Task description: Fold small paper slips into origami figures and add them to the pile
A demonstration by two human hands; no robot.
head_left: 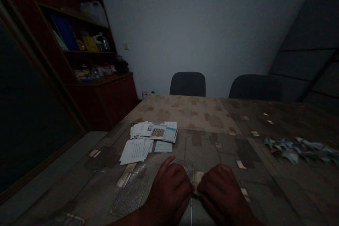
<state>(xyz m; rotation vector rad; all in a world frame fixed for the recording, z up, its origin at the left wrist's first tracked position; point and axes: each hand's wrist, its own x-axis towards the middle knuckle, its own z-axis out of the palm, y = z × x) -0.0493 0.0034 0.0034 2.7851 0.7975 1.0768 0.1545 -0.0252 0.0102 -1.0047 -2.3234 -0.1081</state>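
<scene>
My left hand [171, 187] and my right hand [221, 189] are close together low over the near part of the table. Their fingers are closed, and the fingertips meet around a small pale piece of paper [196, 185]. Most of that paper is hidden by the fingers, so its shape cannot be made out. Beyond my left hand lies a loose pile of printed papers [135, 151], with a picture card [158, 131] on top. Off to the right sits a heap of folded paper pieces [296, 150].
A patterned cloth covers the table [185, 113]. Behind it stand two dark chairs [188, 84] against a pale wall. A reddish-brown cabinet [119, 93] with loaded shelves is on the left. The room is dim.
</scene>
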